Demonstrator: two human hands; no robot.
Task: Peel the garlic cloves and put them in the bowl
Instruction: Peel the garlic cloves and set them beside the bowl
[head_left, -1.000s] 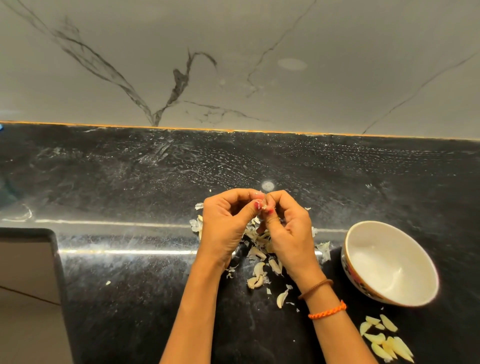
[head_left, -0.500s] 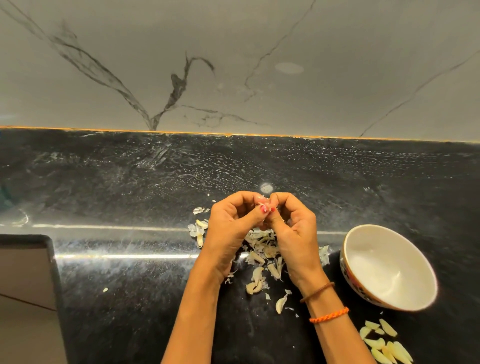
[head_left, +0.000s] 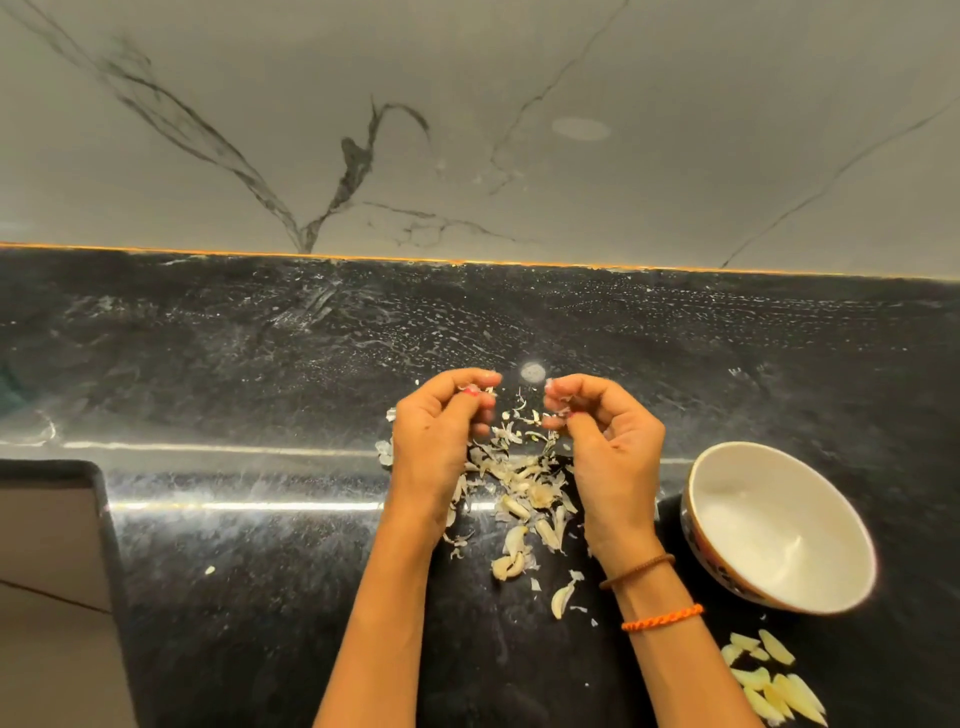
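Both hands hover over the black countertop (head_left: 218, 395) with fingers curled and a small gap between their fingertips. The left hand (head_left: 441, 441) pinches a pale scrap between thumb and fingertips; it is too small and blurred to tell whether it is skin or clove. The right hand (head_left: 608, 447) likewise has its thumb pressed to curled fingers around a small pale bit, which cannot be told apart either. In the gap between the 2 hands, thin flakes of garlic skin (head_left: 519, 415) show against the dark stone. Directly below and between the hands, toward the person, lies a heap of papery skins and unpeeled cloves (head_left: 519, 499), with a few more cloves (head_left: 511, 564) scattered nearer, between the 2 forearms. To the right of the right hand, just beyond its wrist, stands the white bowl (head_left: 779, 525), tilted toward the camera; nothing can be made out inside it. Nearer the person than the bowl, right of the right forearm, a cluster of peeled cloves (head_left: 774, 686) lies on the counter. The right wrist wears a brown band (head_left: 639, 570) and an orange band (head_left: 662, 618).
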